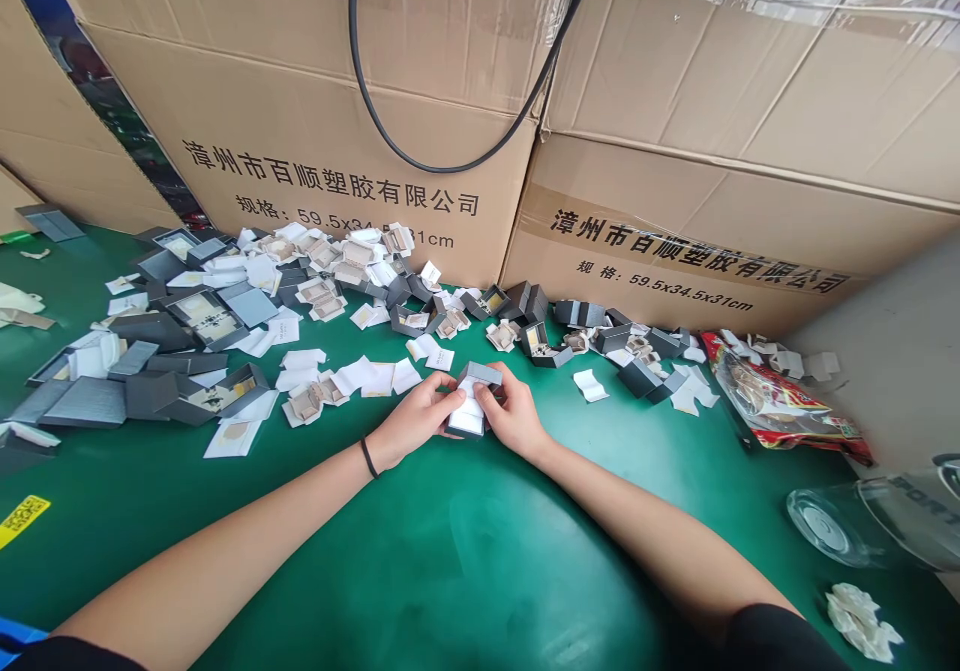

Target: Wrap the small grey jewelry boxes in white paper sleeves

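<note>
Near the middle of the green table [465, 551], a small grey box [480, 374] with a white inside is held between both hands. My left hand [421, 413] grips its left side, the thumb reaching over the white part. From the right, my right hand [514, 413] holds the same box, its thumb pressed on the white inside. The fingers underneath are mostly hidden. Just left of the hands lie white paper pieces [377, 379] and a beige insert [304, 404].
Many grey boxes [86, 403] and inserts are heaped along the back and left. Large cartons [337, 101] stand behind, with a black cable [450, 169] hanging down. At right are a red packet [787, 411], a clear container [832, 526] and crumpled tissue [862, 621].
</note>
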`<move>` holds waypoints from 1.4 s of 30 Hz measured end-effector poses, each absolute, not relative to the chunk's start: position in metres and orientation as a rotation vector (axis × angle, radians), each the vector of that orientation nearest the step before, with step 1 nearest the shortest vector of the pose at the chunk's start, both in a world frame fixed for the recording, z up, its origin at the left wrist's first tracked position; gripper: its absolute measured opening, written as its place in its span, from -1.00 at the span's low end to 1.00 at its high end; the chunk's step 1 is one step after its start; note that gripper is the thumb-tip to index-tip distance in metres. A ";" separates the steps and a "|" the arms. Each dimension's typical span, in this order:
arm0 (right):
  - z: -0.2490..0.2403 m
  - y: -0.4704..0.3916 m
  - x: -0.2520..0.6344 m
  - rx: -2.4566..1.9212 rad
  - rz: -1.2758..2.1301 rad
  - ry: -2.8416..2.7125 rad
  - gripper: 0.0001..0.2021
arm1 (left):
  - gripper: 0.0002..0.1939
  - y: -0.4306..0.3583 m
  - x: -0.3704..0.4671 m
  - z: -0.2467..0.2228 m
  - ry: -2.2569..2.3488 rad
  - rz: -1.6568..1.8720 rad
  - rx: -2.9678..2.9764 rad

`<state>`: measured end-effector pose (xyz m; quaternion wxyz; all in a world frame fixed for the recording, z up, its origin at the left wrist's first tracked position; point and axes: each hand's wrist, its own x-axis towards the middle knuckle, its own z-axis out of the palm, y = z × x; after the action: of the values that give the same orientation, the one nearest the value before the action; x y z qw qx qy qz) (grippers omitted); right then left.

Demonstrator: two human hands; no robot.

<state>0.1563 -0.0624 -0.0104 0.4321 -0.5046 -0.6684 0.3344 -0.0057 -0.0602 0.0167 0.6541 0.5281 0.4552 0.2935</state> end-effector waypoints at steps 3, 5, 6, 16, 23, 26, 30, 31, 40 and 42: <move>-0.010 -0.062 0.157 -1.286 0.868 -1.626 -0.83 | -0.67 -0.060 -0.007 0.021 0.994 0.591 1.109; -0.010 -0.062 0.157 -1.275 0.875 -1.639 -0.84 | -0.69 -0.060 -0.008 0.021 1.015 0.594 1.115; -0.011 -0.063 0.157 -1.268 0.882 -1.645 -0.84 | -0.70 -0.060 -0.008 0.020 1.027 0.603 1.125; -0.010 -0.062 0.157 -1.204 1.046 -1.612 -0.82 | -0.65 -0.061 -0.006 0.019 1.067 0.672 1.147; -0.012 -0.061 0.157 -1.184 1.032 -1.637 -0.80 | -0.59 -0.061 -0.005 0.017 1.060 0.653 1.222; -0.010 -0.061 0.156 -1.190 1.077 -1.624 -0.77 | -0.60 -0.062 -0.003 0.018 1.058 0.679 1.204; -0.008 -0.061 0.156 -1.183 1.150 -1.620 -0.74 | -0.59 -0.064 -0.003 0.020 1.095 0.692 1.207; -0.008 -0.061 0.156 -1.182 1.150 -1.634 -0.74 | -0.60 -0.064 -0.003 0.020 1.107 0.686 1.248; -0.003 -0.061 0.158 -1.150 0.970 -1.942 -0.78 | -0.84 -0.061 -0.011 0.006 1.335 0.872 2.089; -0.001 -0.063 0.157 -1.149 1.003 -1.929 -0.78 | -0.85 -0.061 -0.012 0.005 1.356 0.926 2.094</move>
<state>0.1572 -0.0630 -0.0012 0.3347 -0.4404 -0.7391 0.3845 -0.0115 -0.0610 0.0048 0.2379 0.7643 0.4951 0.3379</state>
